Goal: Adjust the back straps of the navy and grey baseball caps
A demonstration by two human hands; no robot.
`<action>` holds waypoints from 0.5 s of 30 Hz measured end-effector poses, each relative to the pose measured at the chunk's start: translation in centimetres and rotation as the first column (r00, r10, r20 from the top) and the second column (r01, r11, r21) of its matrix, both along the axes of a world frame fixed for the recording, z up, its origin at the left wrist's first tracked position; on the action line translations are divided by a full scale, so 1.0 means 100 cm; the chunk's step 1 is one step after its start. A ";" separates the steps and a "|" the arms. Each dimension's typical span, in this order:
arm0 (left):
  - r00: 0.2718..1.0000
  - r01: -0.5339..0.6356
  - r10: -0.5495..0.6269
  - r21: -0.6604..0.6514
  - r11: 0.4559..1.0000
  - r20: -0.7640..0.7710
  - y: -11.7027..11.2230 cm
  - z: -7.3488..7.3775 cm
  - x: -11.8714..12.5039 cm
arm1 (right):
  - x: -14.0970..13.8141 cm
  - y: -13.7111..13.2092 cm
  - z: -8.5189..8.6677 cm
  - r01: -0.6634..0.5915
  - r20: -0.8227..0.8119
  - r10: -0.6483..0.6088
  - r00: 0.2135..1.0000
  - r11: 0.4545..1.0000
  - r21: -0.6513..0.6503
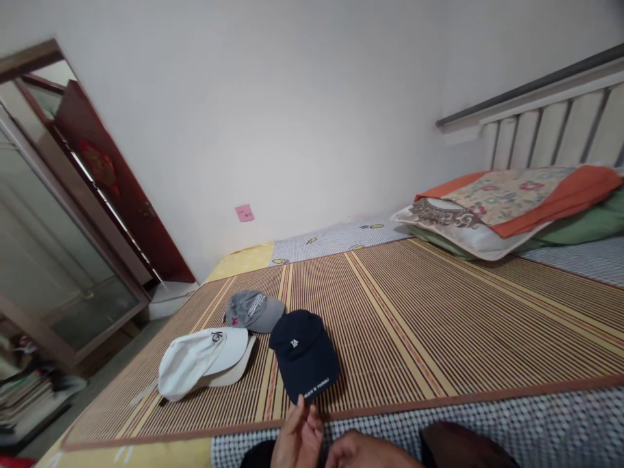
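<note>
Three caps lie on a striped bamboo mat (439, 312) on the bed: a grey cap (253, 311) farthest, a white cap (202, 361) to the left, and a navy cap (303, 354) nearest me. My left hand (298, 439) is raised at the bottom edge with its fingers held together, the fingertips just below the navy cap's brim. My right hand (365, 450) sits beside it, curled, low in the frame. Whether either hand holds anything is hidden.
Pillows and a folded orange blanket (507, 208) are piled at the headboard (546, 123) on the right. A checked sheet (536, 422) shows under the mat. A glass door (53, 260) and stacked papers (24, 396) stand at left. A pink note (244, 212) is on the wall.
</note>
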State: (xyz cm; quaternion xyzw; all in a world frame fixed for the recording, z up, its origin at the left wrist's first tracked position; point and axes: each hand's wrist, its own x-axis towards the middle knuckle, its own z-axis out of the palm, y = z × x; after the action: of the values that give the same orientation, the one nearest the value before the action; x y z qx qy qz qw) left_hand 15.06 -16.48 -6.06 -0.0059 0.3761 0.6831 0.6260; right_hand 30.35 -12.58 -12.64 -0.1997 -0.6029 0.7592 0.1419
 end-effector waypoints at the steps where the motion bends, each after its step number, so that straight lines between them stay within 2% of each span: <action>1: 1.000 0.017 -0.017 -0.003 1.000 0.002 -0.001 -0.005 0.000 | 0.001 0.001 0.004 0.016 -0.016 -0.017 1.000 0.999 -0.048; 4: 0.997 0.082 -0.082 0.004 0.997 -0.011 -0.002 -0.016 0.000 | 0.012 0.002 0.020 0.070 -0.151 -0.106 0.983 0.972 -0.226; 7: 0.991 0.134 -0.133 0.033 0.990 -0.028 -0.004 -0.024 0.000 | 0.025 0.006 0.035 0.131 -0.326 -0.278 0.904 0.903 -0.408; 10: 0.985 0.172 -0.169 0.068 0.983 -0.043 -0.009 -0.030 0.004 | 0.031 0.014 0.042 0.243 -0.328 -0.446 0.833 0.826 -0.509; 12: 0.978 0.203 -0.198 0.089 0.975 -0.060 -0.014 -0.035 0.007 | 0.033 0.018 0.045 0.289 -0.305 -0.509 0.805 0.785 -0.548; 15: 0.945 0.315 -0.301 0.112 0.942 -0.133 -0.022 -0.042 0.012 | 0.038 0.023 0.050 0.244 -0.351 -0.532 0.770 0.755 -0.609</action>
State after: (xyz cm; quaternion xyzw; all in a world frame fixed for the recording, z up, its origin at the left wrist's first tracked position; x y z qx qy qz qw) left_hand 16.24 -18.69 -10.21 0.1330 0.3617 0.5991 0.7018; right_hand 34.11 -10.26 -7.62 -0.1504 -0.2529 0.8708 0.3938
